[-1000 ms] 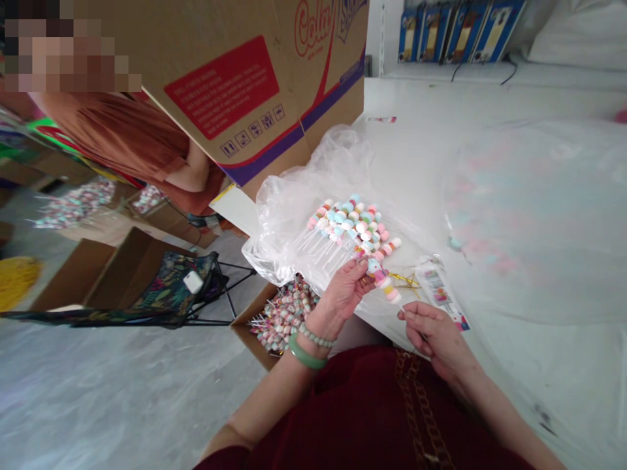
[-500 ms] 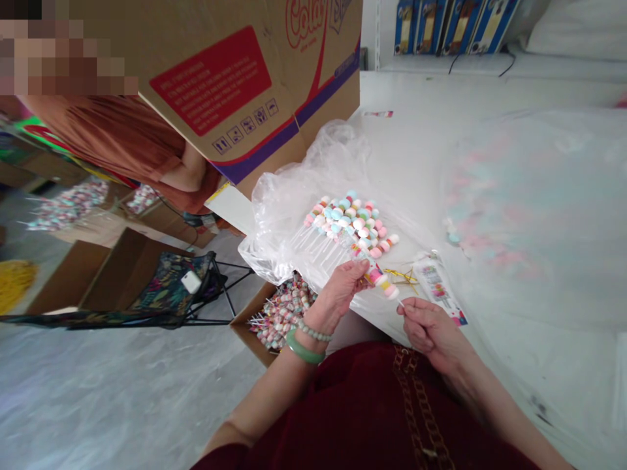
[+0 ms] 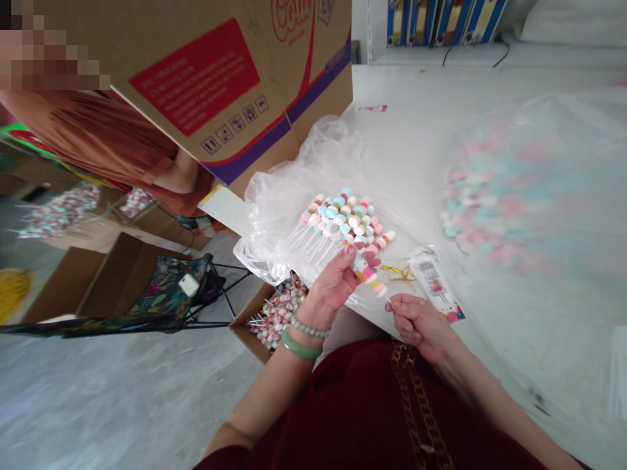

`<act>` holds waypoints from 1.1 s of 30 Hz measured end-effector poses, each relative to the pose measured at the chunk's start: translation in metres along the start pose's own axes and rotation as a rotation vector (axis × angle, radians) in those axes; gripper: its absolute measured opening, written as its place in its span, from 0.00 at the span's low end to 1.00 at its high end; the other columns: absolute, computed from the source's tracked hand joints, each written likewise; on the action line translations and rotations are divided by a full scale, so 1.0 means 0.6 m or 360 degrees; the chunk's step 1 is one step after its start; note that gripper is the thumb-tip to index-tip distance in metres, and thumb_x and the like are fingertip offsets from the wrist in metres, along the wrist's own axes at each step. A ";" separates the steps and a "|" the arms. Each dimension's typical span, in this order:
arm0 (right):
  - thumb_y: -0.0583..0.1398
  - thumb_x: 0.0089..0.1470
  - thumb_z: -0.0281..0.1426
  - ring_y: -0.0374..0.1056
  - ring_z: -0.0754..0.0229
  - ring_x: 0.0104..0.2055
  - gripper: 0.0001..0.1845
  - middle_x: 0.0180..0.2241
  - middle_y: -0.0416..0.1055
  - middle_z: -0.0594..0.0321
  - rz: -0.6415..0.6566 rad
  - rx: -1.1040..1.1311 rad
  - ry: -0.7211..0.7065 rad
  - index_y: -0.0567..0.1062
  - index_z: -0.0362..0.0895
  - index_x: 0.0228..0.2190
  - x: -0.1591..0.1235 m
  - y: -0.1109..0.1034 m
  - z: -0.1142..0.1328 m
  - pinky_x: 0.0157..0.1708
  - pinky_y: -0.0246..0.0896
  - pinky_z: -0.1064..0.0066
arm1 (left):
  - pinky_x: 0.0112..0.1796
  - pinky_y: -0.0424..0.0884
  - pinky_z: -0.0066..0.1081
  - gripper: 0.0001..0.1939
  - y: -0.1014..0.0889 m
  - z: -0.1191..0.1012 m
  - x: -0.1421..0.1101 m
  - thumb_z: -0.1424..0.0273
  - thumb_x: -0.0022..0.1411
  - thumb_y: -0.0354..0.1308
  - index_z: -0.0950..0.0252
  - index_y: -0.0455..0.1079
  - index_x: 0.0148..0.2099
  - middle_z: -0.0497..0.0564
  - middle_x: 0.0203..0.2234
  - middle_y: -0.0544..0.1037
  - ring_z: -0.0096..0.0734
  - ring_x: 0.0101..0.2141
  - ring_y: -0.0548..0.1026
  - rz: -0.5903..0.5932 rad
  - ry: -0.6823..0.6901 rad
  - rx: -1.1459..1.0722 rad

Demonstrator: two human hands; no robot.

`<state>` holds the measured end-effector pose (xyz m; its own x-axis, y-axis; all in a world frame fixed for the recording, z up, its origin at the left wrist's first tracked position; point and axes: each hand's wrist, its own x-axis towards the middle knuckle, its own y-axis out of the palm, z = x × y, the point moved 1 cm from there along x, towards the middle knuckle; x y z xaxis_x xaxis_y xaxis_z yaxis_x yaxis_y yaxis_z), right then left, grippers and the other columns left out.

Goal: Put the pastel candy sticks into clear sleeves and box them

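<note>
My left hand (image 3: 333,282) grips a marshmallow candy skewer (image 3: 368,277) of pink, white and blue pieces, its fingers around the upper candies. My right hand (image 3: 416,321) is at the skewer's lower end, with its fingertips pinched at the thin white stick (image 3: 388,299). A heap of similar skewers (image 3: 343,222) lies on a clear plastic bag (image 3: 289,209) just past my left hand. Gold twist ties (image 3: 398,273) and a printed candy wrapper (image 3: 433,284) lie close to my right hand.
An open cardboard box of skewers (image 3: 277,313) sits below the table edge. A large carton (image 3: 210,85) stands at the upper left, beside a person in a rust-coloured garment (image 3: 93,137). A patterned folding seat (image 3: 166,294) stands on the floor. A clear sheet over blurred candies (image 3: 519,202) covers the right.
The whole view has shifted slightly left and up. Both hands have moved a little left with the skewer, and more of the blurred candies shows at the right.
</note>
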<state>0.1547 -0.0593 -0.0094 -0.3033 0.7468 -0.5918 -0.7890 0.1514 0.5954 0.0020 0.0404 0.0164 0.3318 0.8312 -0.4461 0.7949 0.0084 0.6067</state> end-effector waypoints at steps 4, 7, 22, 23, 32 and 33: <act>0.64 0.42 0.35 0.39 0.75 0.09 0.11 0.09 0.54 0.77 -0.0115 -0.0065 -0.0041 0.68 0.42 0.26 0.003 0.009 0.007 0.10 0.28 0.79 | 0.40 0.73 0.34 0.11 0.016 0.009 -0.004 0.68 0.53 0.64 0.70 0.72 0.37 0.52 0.29 0.77 0.33 0.32 0.77 0.0001 0.0071 -0.0019; 0.64 0.42 0.34 0.39 0.75 0.09 0.10 0.09 0.53 0.78 -0.0094 -0.0066 -0.0085 0.68 0.43 0.26 0.006 0.021 0.018 0.10 0.28 0.79 | 0.38 0.73 0.33 0.10 0.025 0.032 -0.008 0.67 0.54 0.64 0.69 0.71 0.36 0.50 0.26 0.75 0.31 0.30 0.76 -0.0044 0.0031 -0.0024; 0.56 0.50 0.36 0.59 0.64 0.24 0.10 0.19 0.65 0.68 -0.0582 -0.1333 -0.0693 0.72 0.46 0.23 0.016 0.020 0.016 0.25 0.50 0.72 | 0.36 0.73 0.32 0.09 -0.001 0.029 -0.001 0.66 0.60 0.57 0.69 0.70 0.36 0.53 0.28 0.76 0.33 0.30 0.77 -0.0185 -0.0077 -0.0068; 0.55 0.51 0.36 0.61 0.62 0.27 0.10 0.21 0.67 0.67 -0.0651 -0.1530 -0.0748 0.73 0.46 0.24 0.014 0.015 0.017 0.28 0.52 0.71 | 0.36 0.73 0.32 0.09 -0.004 0.027 0.000 0.66 0.61 0.56 0.69 0.70 0.36 0.53 0.28 0.77 0.33 0.30 0.77 -0.0208 -0.0121 -0.0059; 0.50 0.58 0.35 0.69 0.56 0.36 0.14 0.34 0.75 0.61 -0.0706 -0.2308 -0.1042 0.75 0.47 0.34 0.011 -0.010 0.032 0.35 0.56 0.68 | 0.34 0.73 0.32 0.09 -0.025 0.016 -0.006 0.66 0.56 0.62 0.69 0.71 0.34 0.50 0.26 0.75 0.28 0.27 0.74 -0.0221 -0.0216 0.0051; 0.50 0.58 0.35 0.69 0.56 0.36 0.13 0.34 0.75 0.61 -0.0680 -0.2317 -0.1052 0.75 0.48 0.34 0.013 -0.010 0.033 0.35 0.56 0.68 | 0.34 0.72 0.31 0.10 -0.026 0.016 -0.007 0.66 0.55 0.63 0.69 0.71 0.34 0.49 0.25 0.75 0.28 0.27 0.74 -0.0205 -0.0203 0.0072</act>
<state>0.1678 -0.0417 -0.0067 0.0176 0.9996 -0.0231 -0.6724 -0.0053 -0.7402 -0.0066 0.0314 0.0023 0.2851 0.7478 -0.5996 0.8560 0.0829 0.5103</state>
